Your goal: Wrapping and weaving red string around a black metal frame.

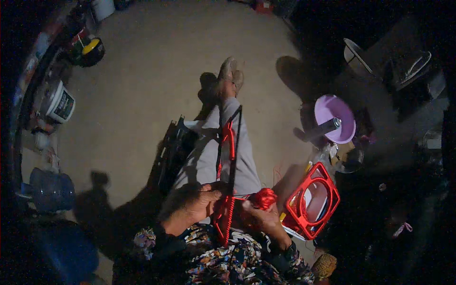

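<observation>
A long, narrow black loop (pixel 232 176), partly wrapped in red cord, lies lengthwise over my outstretched legs. Tight red coils cover its near end, and more red wrapping shows farther along. My left hand (pixel 194 209) is closed at the loop's left side, thumb and fingers against it; the fingertips are partly in shadow. To the right, a ball of bright red cord (pixel 264 198) rests in my right hand (pixel 263 219), whose fingers curl round it. A short red strand runs from the ball to the loop.
A red plastic basket (pixel 317 227) with items inside stands close on my right. Beyond it is a purple basin (pixel 323 108) with a dark cylinder (pixel 325 127) across its rim. Left are a black slatted object (pixel 173 154), a white bucket (pixel 61 102) and a clear blue water jug (pixel 50 190).
</observation>
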Available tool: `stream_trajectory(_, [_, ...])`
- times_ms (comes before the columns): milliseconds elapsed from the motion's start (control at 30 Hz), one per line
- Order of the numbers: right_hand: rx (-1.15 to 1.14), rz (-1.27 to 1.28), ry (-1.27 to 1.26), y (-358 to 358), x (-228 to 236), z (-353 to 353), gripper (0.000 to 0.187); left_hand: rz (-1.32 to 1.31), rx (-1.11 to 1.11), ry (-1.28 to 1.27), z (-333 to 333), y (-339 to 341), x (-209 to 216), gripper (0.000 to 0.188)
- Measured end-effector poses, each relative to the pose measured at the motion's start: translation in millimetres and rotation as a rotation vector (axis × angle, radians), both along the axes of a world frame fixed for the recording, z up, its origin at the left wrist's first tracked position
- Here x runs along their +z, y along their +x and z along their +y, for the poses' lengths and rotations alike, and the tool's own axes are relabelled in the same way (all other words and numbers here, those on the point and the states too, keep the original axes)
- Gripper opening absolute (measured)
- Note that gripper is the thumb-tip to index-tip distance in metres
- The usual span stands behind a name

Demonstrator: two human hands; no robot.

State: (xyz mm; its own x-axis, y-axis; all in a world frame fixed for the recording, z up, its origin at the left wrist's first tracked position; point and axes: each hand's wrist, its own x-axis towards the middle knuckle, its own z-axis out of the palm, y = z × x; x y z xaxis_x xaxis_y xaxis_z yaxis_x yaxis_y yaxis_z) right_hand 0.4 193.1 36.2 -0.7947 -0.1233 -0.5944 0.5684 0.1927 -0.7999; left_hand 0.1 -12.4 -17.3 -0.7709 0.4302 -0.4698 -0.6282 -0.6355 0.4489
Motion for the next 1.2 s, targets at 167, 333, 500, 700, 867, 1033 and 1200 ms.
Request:
stream_trajectory(167, [-0.182, -0.126, -0.172, 23, -5, 31, 0.019, -0.069, -0.095, 0.254, 26, -5, -3, 0.019])
stream_trajectory(333, [-0.266, -0.118, -0.083, 46, 8, 37, 0.017, -0.064, -0.142, 0.215, 33, -5, -9, 0.017])
stream_trajectory(500, [-0.301, -0.189, -0.406, 45, -1, 40, 0.018, 0.014, -0.134, 0.223, 35, -2, -16, 0.020])
stream_trajectory(700, [-0.129, -0.068, -0.231, 40, -22, 44, 0.021, 0.029, -0.114, 0.243, 34, 1, -13, 0.021])
stream_trajectory(867, [-0.261, 0.086, -0.291, 39, -28, 46, 0.046, 0.030, -0.096, 0.079, 27, 6, -3, 0.021])
stream_trajectory(1033, [-0.265, 0.110, -0.190, 57, -35, 43, 0.038, -0.045, -0.051, 0.173, 23, 7, -2, 0.020])
stream_trajectory(1200, [-0.420, 0.234, 0.003, 40, -12, 54, 0.031, 0.099, -0.081, -0.016, 23, 6, 2, 0.014])
